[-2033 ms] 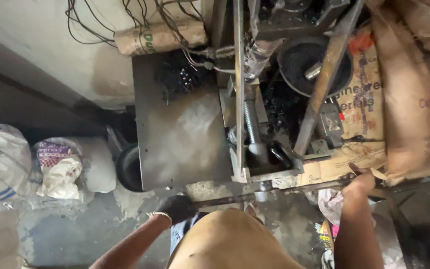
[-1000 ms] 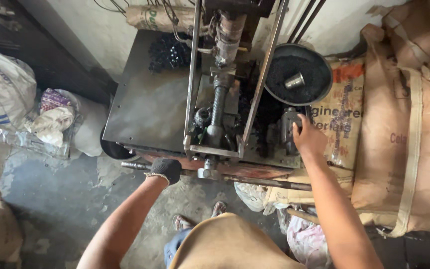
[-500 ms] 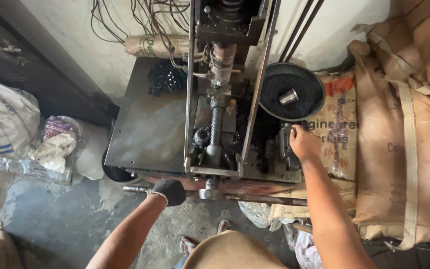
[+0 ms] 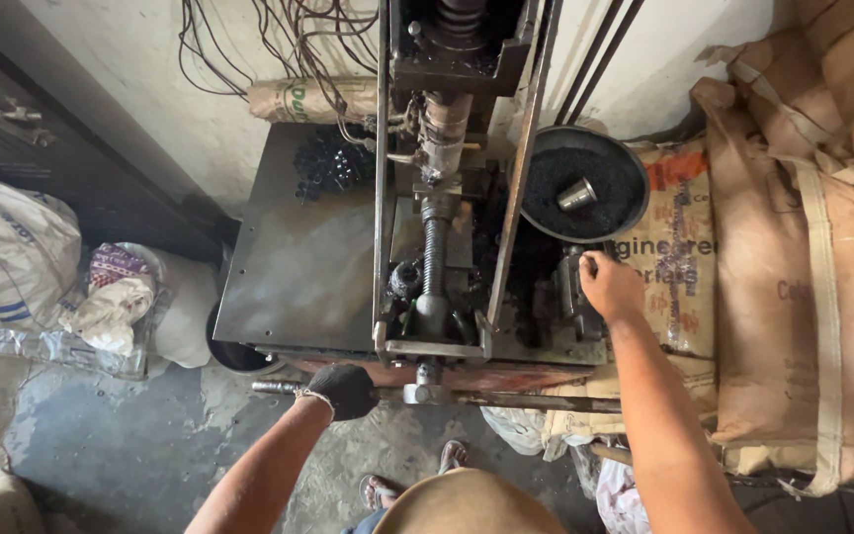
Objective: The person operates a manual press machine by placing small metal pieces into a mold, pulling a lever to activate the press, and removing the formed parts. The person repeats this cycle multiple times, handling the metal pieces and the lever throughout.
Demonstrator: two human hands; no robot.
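I stand at a greasy metal press machine (image 4: 298, 277) with an upright screw shaft (image 4: 434, 259) in its middle frame. My left hand (image 4: 344, 389), in a dark glove, is closed around the long horizontal metal handle bar (image 4: 506, 400) along the machine's front edge. My right hand (image 4: 609, 285), bare, rests with curled fingers on a dark metal part (image 4: 570, 297) at the machine's right side, just below a round pan (image 4: 585, 184) of black granules with a small metal cup (image 4: 577, 194) in it.
Large brown sacks (image 4: 803, 277) are stacked at the right. White bags and cloth (image 4: 22, 267) lie at the left on the concrete floor. Tangled wires (image 4: 279, 40) hang on the wall behind. My sandalled feet (image 4: 417, 475) stand below the machine.
The view has tilted and moved closer to the machine. My right hand has moved from beside the pan down to the dark part; my left hand keeps hold of the bar.
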